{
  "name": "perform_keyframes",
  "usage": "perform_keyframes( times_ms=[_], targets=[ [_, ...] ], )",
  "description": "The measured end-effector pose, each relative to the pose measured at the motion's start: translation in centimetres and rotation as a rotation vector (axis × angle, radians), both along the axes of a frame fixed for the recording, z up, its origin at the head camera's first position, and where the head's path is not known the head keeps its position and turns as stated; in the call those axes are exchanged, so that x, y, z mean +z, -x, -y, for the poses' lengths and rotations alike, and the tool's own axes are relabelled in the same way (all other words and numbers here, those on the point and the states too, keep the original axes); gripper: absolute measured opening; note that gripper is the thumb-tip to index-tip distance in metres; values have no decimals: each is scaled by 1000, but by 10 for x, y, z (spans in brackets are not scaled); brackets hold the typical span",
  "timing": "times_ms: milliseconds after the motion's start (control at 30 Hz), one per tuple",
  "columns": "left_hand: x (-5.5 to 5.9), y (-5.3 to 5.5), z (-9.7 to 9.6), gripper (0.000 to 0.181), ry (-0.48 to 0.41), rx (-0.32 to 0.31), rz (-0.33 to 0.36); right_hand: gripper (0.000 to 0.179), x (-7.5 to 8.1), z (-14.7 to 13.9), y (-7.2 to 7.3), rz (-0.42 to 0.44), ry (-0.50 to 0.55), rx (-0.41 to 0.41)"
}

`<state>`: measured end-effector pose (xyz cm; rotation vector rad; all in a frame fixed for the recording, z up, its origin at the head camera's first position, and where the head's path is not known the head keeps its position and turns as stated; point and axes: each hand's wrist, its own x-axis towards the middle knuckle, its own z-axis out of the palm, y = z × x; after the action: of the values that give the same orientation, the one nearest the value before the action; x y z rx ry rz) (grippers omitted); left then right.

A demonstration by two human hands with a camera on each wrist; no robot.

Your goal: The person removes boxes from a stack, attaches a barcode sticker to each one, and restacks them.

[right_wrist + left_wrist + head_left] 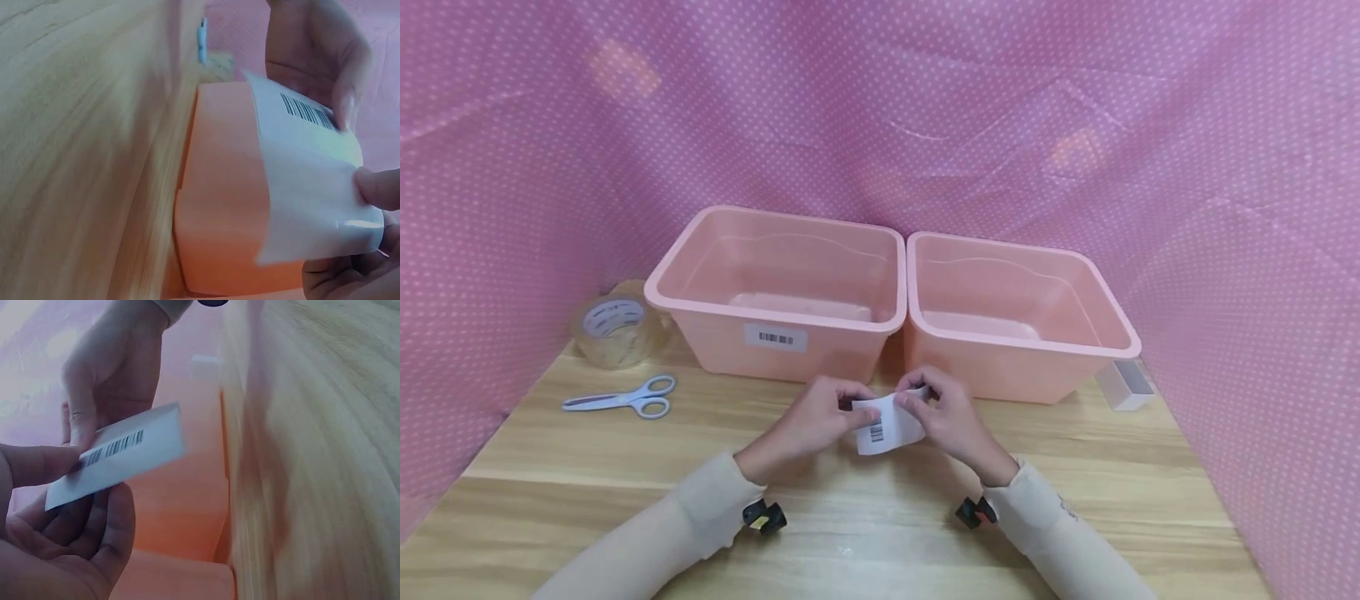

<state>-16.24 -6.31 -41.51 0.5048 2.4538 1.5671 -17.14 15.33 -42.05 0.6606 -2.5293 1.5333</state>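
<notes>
The left hand pinches a white label near its barcode, thumb on the printed face and fingers curled beneath. The right hand pinches the same label by its far edge, at about one o'clock, thumb likewise on top. Between the two grips the label hangs bent (the right wrist view shows a glossy glint along the curve), held up off the table and in front of the bins.

From the label, with twelve pointing away from the person, the left bin stands between ten and eleven, a barcode sticker on its front. The right bin stands between one and two, rim just beside its neighbour's. The scissors lie at nine, handles toward the hands. The tape sits between nine and ten, near the left bin. A small white box, partly hidden, is near three, just beside the right bin. A dotted pink curtain rises behind everything.
</notes>
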Motion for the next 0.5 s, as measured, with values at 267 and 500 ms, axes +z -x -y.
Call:
perform_keyframes(
  times_ms=[267, 500],
  targets=[
    [-4, -2, -2, 13, -20, 40, -17, 6, -1, 2, -1, 47, 28, 25],
    [-4, -2, -2, 14, -27, 11, -33, 18, -4, 2, 0, -36, 35, 30]
  ],
)
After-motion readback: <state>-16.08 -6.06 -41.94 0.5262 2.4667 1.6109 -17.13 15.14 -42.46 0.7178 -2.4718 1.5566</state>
